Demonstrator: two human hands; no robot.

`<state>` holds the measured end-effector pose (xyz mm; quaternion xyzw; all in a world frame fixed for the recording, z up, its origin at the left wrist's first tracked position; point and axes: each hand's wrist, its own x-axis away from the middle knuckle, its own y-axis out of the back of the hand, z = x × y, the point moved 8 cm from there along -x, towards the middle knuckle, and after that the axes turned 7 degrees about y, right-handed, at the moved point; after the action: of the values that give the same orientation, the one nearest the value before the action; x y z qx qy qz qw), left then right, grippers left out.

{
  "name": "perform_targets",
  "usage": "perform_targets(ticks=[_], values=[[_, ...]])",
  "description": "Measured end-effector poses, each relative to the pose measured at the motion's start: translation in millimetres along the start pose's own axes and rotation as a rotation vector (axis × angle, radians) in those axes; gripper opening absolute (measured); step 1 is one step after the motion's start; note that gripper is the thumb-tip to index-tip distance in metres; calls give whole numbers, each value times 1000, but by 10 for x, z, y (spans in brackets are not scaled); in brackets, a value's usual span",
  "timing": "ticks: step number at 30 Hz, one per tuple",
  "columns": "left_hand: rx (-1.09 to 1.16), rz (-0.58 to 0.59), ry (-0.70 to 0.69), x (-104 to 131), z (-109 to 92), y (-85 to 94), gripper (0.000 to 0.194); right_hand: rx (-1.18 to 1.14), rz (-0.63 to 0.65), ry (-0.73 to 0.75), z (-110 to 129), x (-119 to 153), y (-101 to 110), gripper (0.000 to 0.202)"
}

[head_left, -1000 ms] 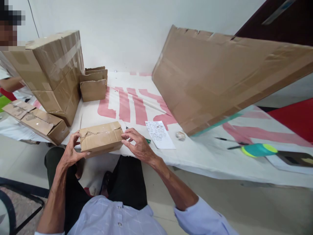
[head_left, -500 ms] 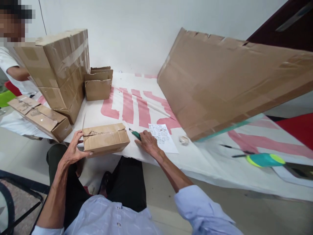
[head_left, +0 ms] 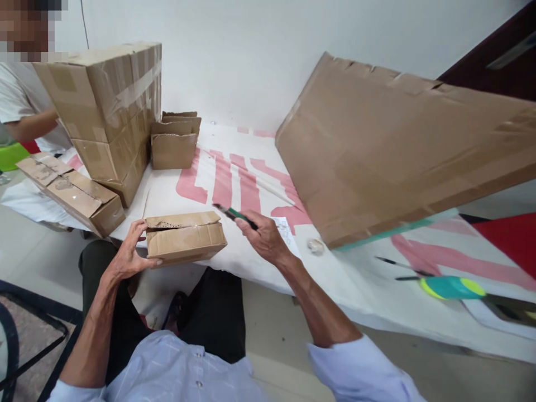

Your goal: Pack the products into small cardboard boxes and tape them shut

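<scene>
A small brown cardboard box lies at the table's near edge, its top seam slightly gaping. My left hand grips its left end, thumb low on the front and fingers at the top corner. In my right hand is a green utility knife, held closed in the fingers, its tip pointing left above the box's right end and apart from it. Partly behind my right hand lies a white paper sheet with small printed marks.
Stacked taped cartons, an open-topped carton and a long box stand at left, a person behind them. A large cardboard sheet leans at right. A clear tape roll and a teal-yellow object lie on the table.
My right hand has lifted off the table and paper with the utility knife, which now sits higher. My left hand keeps its hold on the box. The view has shifted slightly.
</scene>
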<state>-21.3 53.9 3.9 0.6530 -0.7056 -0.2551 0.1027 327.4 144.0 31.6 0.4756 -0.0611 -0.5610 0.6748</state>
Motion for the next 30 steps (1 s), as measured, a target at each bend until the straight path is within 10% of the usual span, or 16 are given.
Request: perform_targets(ticks=[8,23,30], values=[[-15,16,4,10,-17,-56,89,80,304,336,1072,-280,-66,27],[-3,-21,-3,-16,-29,-25,84,447,490,426,1289,-586,-291,23],[-12,-7,-13,-50,-39,-32,82,406,408,289,812,-561,158,31]])
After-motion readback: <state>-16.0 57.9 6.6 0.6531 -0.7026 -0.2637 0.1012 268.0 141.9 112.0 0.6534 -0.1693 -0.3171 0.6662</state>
